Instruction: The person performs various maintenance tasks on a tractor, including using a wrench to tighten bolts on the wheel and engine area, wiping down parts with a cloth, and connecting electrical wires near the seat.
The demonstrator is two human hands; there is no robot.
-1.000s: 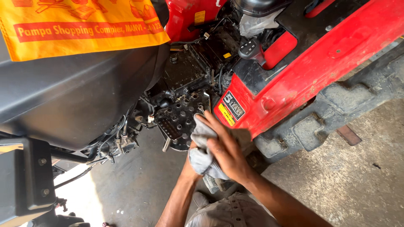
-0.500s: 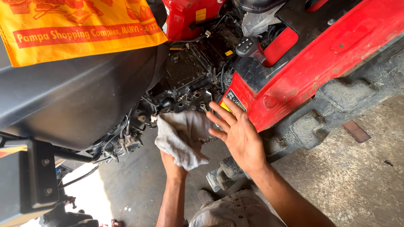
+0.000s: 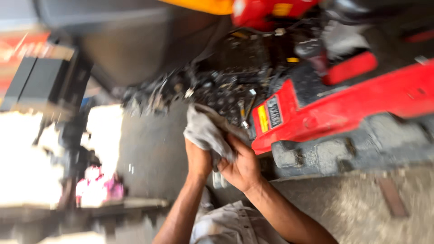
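Grey rag [image 3: 205, 131] bunched between both hands — left hand [image 3: 197, 159], right hand [image 3: 243, 166], fingers wrapped around it

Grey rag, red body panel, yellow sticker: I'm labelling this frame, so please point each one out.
grey rag [image 3: 205, 131], head view, bunched middle above the hands.
red body panel [image 3: 361, 108], head view, flat face.
yellow sticker [image 3: 262, 119], head view, its centre.

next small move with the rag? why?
Probably press the rag forward onto the greasy black machine parts just above it. Both hands, left and right, grip the rag bunched up, just short of that grime beside the red panel. The frame is blurred, so contact is unclear.
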